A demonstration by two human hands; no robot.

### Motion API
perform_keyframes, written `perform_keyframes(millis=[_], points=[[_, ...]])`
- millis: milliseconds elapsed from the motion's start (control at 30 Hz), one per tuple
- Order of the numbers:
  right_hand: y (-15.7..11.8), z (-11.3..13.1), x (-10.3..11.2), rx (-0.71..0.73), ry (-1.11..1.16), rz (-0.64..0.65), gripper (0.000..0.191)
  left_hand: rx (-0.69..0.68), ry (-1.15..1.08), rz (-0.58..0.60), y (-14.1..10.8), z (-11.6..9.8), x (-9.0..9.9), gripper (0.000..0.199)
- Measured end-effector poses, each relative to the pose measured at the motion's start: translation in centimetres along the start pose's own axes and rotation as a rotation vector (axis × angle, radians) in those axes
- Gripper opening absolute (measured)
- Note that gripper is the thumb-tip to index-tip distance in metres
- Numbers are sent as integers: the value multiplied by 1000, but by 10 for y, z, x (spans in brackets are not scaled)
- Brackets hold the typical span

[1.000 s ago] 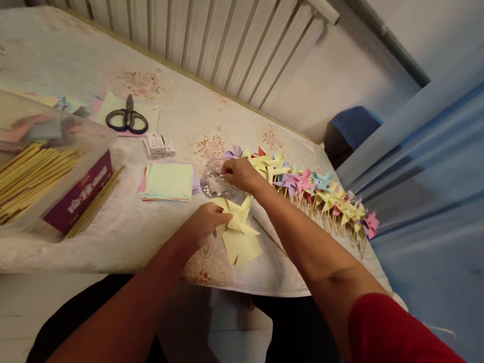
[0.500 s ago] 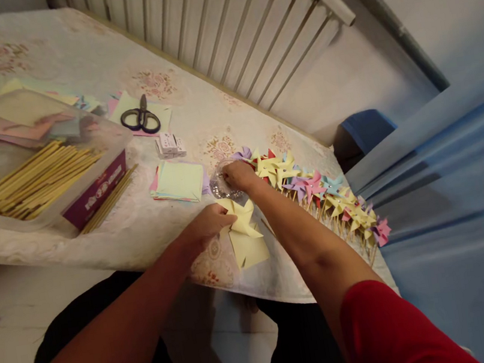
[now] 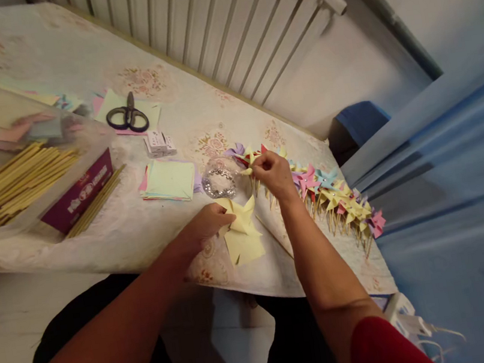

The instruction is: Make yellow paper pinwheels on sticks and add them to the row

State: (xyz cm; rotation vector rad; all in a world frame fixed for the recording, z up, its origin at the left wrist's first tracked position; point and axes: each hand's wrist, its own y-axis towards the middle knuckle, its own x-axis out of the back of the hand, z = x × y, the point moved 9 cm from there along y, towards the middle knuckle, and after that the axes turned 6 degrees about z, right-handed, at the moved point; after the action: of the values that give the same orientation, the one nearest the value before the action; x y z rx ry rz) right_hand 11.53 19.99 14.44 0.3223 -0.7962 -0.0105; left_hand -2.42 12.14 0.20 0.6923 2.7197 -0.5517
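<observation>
My left hand [image 3: 210, 221] pinches the edge of a pale yellow paper pinwheel [image 3: 244, 217] with curled blades. Under it lies a flat sheet of yellow paper [image 3: 246, 251]. Just beyond stands a clear round dish [image 3: 219, 160] with small shiny metal pieces [image 3: 215, 190] in it. To the right of the dish, my right hand [image 3: 273, 172] is raised with thumb and finger pressed together; whatever sits between the tips is too small to make out. A single thin stick [image 3: 274, 237] lies on the tablecloth beside the pinwheel.
Finished pinwheels [image 3: 339, 197] on sticks line the table's right side. Left of the dish are a stack of paper squares [image 3: 168, 181], small boxes [image 3: 160, 144] and black scissors [image 3: 127, 116] on paper. A plastic box [image 3: 87, 181] holds many sticks at far left.
My right hand has come out of the clear dish and moved right, fingertips pinched. My left hand keeps hold of the yellow pinwheel. The view has shifted slightly.
</observation>
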Motion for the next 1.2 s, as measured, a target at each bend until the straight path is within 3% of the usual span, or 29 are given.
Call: perform_keyframes(millis=[100,267,500,633,900,1200], points=[[-42,-26,25,-139,144,-124,1,34,-60,44,6,4,-12,8],[-95,-58,28,-289,311,-174,9,22,-86,54,14,5,-27,8],[-120,-102,25,-397,359,-143,12,42,-143,40,29,13,-38,18],[-129,-126,22,-439,202,-59,10,60,-187,24,38,19,-43,18],[-132,-123,11,-309,-299,179,23,22,-225,18,53,19,-51,24],[-130,-122,5,-280,-394,242,24,8,-242,22,60,23,-51,28]])
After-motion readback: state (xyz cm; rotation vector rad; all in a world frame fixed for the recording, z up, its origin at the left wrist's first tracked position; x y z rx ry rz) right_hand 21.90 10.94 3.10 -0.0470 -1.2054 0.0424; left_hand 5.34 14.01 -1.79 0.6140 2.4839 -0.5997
